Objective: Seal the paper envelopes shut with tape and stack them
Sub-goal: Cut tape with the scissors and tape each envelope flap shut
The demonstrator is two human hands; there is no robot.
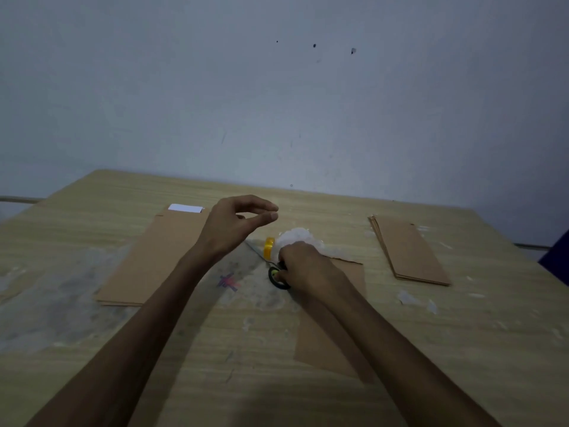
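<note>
My left hand (237,223) hovers above the table with thumb and forefinger tips pinched together, seemingly on a strip of clear tape that barely shows. My right hand (303,268) grips the black-and-yellow handles of the scissors (277,277), whose blades point up-left along the table. A yellow tape roll (269,246) stands just beyond the scissors. One brown paper envelope (335,322) lies under my right forearm. A stack of envelopes (147,263) lies at the left with a white sheet (185,208) sticking out of the top one. Another stack (411,251) lies at the right.
A crumpled wad of clear tape or plastic (297,237) sits behind my right hand. The wooden table (92,334) carries scuffed whitish patches and small scraps (409,298). A grey wall stands right behind the table's far edge.
</note>
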